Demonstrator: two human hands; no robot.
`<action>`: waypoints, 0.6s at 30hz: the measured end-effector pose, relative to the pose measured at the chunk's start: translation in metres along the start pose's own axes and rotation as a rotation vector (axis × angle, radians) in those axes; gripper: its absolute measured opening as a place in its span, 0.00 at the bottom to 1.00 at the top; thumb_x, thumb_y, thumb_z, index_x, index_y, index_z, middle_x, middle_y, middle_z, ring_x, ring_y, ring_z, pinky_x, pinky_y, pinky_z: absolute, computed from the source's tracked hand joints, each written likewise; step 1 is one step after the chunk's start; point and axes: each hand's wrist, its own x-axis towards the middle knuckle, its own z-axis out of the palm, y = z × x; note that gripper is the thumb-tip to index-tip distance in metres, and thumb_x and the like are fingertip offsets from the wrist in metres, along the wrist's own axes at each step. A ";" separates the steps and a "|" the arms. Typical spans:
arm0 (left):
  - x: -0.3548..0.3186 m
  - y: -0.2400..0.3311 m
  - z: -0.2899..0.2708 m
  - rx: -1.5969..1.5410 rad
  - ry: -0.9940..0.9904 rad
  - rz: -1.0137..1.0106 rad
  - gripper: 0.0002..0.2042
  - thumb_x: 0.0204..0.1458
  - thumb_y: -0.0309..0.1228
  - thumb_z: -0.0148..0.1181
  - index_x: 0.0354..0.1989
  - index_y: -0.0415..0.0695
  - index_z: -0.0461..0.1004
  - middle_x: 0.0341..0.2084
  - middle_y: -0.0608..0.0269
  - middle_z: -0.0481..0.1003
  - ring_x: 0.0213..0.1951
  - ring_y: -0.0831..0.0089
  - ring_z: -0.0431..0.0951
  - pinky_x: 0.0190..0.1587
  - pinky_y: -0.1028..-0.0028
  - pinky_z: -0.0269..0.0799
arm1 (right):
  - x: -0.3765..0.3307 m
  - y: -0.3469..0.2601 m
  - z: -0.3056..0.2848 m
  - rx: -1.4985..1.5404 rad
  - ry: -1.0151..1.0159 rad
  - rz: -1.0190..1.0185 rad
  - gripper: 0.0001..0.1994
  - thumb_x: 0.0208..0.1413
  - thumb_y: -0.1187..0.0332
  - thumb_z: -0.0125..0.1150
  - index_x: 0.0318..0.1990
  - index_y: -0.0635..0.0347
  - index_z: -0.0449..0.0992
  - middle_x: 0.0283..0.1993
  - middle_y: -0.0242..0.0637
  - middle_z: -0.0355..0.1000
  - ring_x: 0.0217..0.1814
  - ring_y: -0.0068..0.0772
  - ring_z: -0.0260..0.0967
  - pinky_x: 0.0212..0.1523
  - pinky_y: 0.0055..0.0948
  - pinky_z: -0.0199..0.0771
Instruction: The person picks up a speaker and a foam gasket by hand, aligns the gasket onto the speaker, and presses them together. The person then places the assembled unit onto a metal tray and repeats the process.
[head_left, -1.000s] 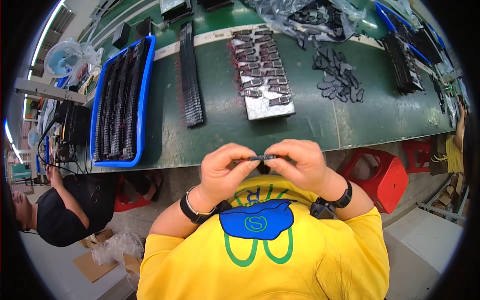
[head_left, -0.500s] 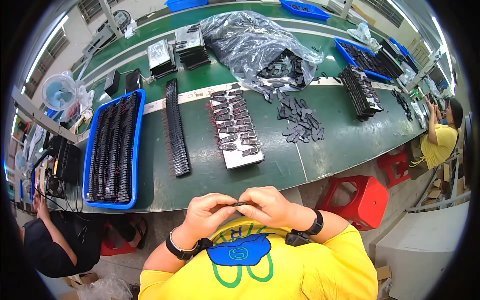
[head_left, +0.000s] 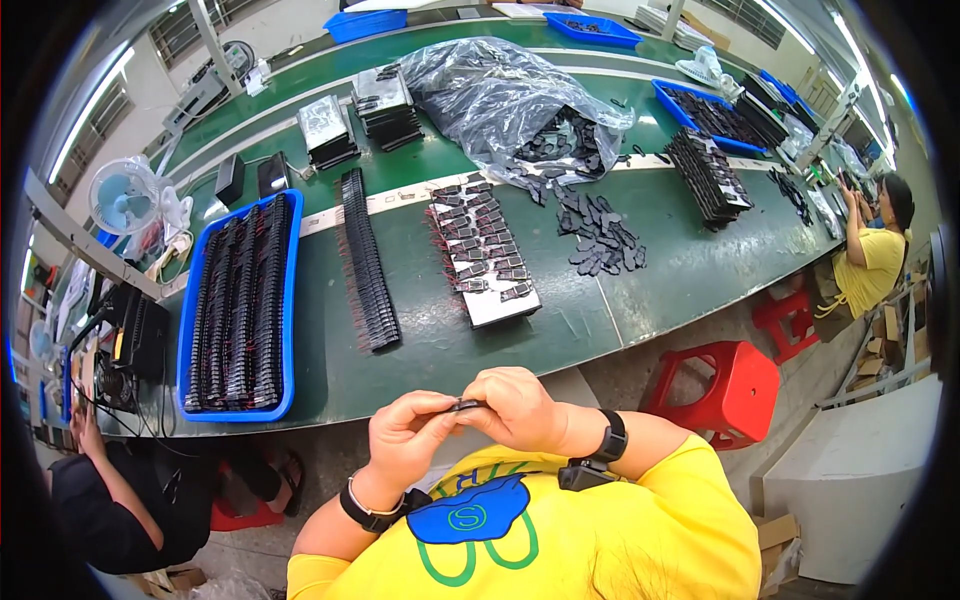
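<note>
My left hand [head_left: 405,437] and my right hand [head_left: 514,410] meet in front of my chest, just off the table's near edge. Between their fingertips they pinch a small, dark, flat plastic piece [head_left: 466,405]; the fingers cover much of it. Beyond them on the green table [head_left: 560,340] stands a white-topped stack [head_left: 492,309] bearing several small black parts with red wires. To its left runs a long row of black parts [head_left: 368,265] with thin red wires. On its right lies a loose heap of flat black plastic pieces [head_left: 600,232], spilling from a clear plastic bag [head_left: 465,95].
A blue tray [head_left: 291,310] packed with black parts sits at the left. Stacks of black trays [head_left: 706,180] stand at right and at the back [head_left: 386,108]. Red stools [head_left: 738,393] are under the right edge. Co-workers sit at left [head_left: 110,505] and far right [head_left: 875,265].
The view has shifted slightly, so the table's things appear a little displaced. My right hand has turned over the small piece, its fingers curled more; both hands still hold it.
</note>
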 end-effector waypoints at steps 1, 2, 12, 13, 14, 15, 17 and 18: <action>0.001 0.000 -0.008 0.166 -0.022 0.063 0.07 0.49 0.17 0.61 0.37 0.35 0.76 0.33 0.58 0.78 0.33 0.73 0.79 0.37 0.77 0.76 | 0.001 0.001 0.002 0.038 -0.014 0.002 0.09 0.49 0.70 0.65 0.30 0.63 0.71 0.23 0.40 0.69 0.22 0.43 0.68 0.22 0.35 0.67; 0.002 0.000 -0.016 0.334 -0.042 0.124 0.07 0.48 0.17 0.62 0.36 0.35 0.77 0.33 0.58 0.78 0.33 0.72 0.80 0.36 0.76 0.76 | 0.004 0.002 -0.001 0.052 -0.015 0.009 0.09 0.49 0.70 0.65 0.30 0.63 0.71 0.23 0.40 0.69 0.22 0.43 0.68 0.22 0.35 0.67; 0.015 0.004 -0.027 0.786 -0.121 0.276 0.08 0.41 0.18 0.66 0.31 0.39 0.79 0.25 0.59 0.77 0.30 0.67 0.78 0.33 0.74 0.73 | 0.009 0.017 -0.017 0.078 -0.420 0.176 0.06 0.48 0.72 0.65 0.33 0.63 0.76 0.24 0.42 0.71 0.23 0.44 0.70 0.24 0.35 0.69; 0.017 0.004 -0.029 0.839 -0.132 0.302 0.08 0.41 0.19 0.66 0.31 0.40 0.79 0.24 0.60 0.76 0.29 0.67 0.77 0.32 0.74 0.73 | 0.009 0.019 -0.017 0.093 -0.425 0.180 0.06 0.48 0.72 0.65 0.33 0.63 0.76 0.24 0.42 0.71 0.23 0.44 0.70 0.24 0.35 0.69; 0.019 0.004 -0.032 0.841 -0.127 0.290 0.08 0.41 0.19 0.66 0.31 0.40 0.79 0.24 0.60 0.76 0.29 0.67 0.77 0.32 0.74 0.73 | 0.009 0.020 -0.018 0.036 -0.395 0.196 0.06 0.48 0.73 0.65 0.33 0.63 0.76 0.24 0.42 0.72 0.23 0.43 0.70 0.24 0.34 0.69; 0.022 0.007 -0.037 0.908 -0.052 0.303 0.08 0.41 0.19 0.67 0.31 0.40 0.79 0.24 0.60 0.76 0.28 0.67 0.76 0.31 0.74 0.72 | 0.009 0.020 -0.019 -0.021 -0.365 0.211 0.06 0.48 0.73 0.65 0.33 0.63 0.76 0.24 0.42 0.72 0.23 0.43 0.70 0.24 0.33 0.69; 0.027 0.013 -0.048 1.037 0.095 0.331 0.08 0.40 0.19 0.67 0.30 0.41 0.79 0.23 0.61 0.75 0.26 0.67 0.75 0.30 0.74 0.71 | 0.009 0.022 -0.026 -0.075 -0.335 0.231 0.06 0.47 0.73 0.65 0.33 0.63 0.76 0.24 0.41 0.72 0.23 0.42 0.70 0.24 0.32 0.69; 0.030 0.013 -0.052 1.040 0.097 0.324 0.08 0.40 0.19 0.67 0.30 0.41 0.79 0.23 0.61 0.75 0.26 0.67 0.75 0.30 0.74 0.71 | 0.009 0.025 -0.032 -0.074 -0.316 0.212 0.06 0.47 0.73 0.65 0.33 0.63 0.76 0.23 0.41 0.71 0.22 0.42 0.70 0.24 0.33 0.69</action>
